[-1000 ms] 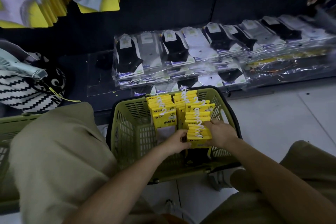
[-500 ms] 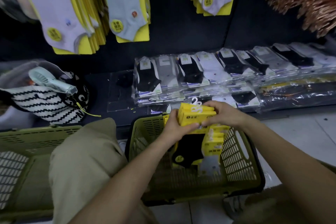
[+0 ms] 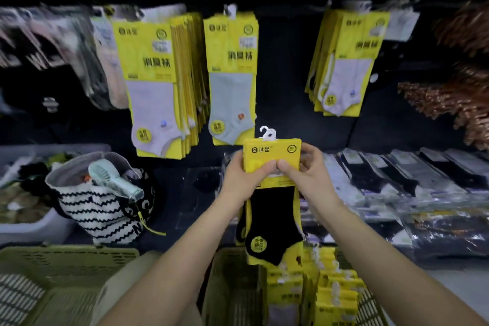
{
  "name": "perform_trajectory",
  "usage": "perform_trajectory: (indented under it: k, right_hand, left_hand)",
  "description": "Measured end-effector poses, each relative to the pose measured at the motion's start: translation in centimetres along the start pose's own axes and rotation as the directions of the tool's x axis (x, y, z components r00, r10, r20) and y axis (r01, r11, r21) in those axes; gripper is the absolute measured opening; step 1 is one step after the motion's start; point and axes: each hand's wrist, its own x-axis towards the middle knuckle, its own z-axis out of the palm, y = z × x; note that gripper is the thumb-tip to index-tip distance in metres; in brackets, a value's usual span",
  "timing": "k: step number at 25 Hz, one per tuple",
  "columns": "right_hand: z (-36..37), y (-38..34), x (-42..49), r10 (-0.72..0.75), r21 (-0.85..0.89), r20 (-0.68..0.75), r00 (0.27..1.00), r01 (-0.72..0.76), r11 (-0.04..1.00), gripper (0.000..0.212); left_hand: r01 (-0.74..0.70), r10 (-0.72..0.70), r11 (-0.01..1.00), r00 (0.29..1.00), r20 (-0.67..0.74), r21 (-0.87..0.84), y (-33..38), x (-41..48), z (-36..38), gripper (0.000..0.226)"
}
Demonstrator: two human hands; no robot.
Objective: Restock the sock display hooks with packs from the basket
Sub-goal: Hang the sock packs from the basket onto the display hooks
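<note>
Head view: you hold a small bundle of black sock packs (image 3: 272, 152) up in front of the display, above the basket (image 3: 230, 288). Your left hand (image 3: 244, 180) and right hand (image 3: 311, 177) pinch the yellow card from both sides, probably to keep the white hangers (image 3: 267, 134) lined up for one hook. More packs lie in the basket.

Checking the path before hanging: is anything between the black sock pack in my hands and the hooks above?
Nothing visible does. The left hand and right hand hold the black sock pack in open air, just below the hanging packs.
</note>
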Motion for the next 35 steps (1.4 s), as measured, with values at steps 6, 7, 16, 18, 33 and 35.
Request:
perform_trajectory:
  k: [6,7,16,18,33,35]
  right_hand:
    - [3.2,-4.7,3.1,-0.089,-0.062,-0.074,0.993,0.085,0.994,0.027]
    - [3.5,-5.2,3.4,-0.106,-0.045,-0.07,0.992,0.103,0.994,0.024]
    - [5.4,-10.3,6.1,-0.172,0.03,0.043,0.984,0.17,0.985,0.013]
    - [6.1,-11.3,6.9,-0.164,0.077,0.029,0.986,0.162,0.984,0.01]
    - [11.3,-15.1,11.9,-0.349,-0.388,-0.192,0.917,0.255,0.886,0.013]
    - [11.7,-14.8,12.0,-0.309,-0.388,-0.196,0.931,0.216,0.896,0.013]
  left_hand:
    - [-0.072,0.074,0.996,0.997,0.032,-0.051,4.9,2.3,-3.2,0.03]
    - [-0.088,0.092,0.994,0.995,0.048,-0.067,5.5,2.6,-3.6,0.035]
    - [-0.207,0.193,0.975,0.97,-0.15,-0.082,10.0,4.2,-6.2,0.021]
    - [-0.271,0.255,0.961,0.944,-0.211,-0.052,11.3,4.4,-6.5,0.011]
    - [-0.45,0.467,0.881,0.786,-0.406,0.143,14.5,1.8,-13.0,0.023]
    - [-0.465,0.489,0.871,0.789,-0.372,0.16,14.8,1.5,-12.9,0.036]
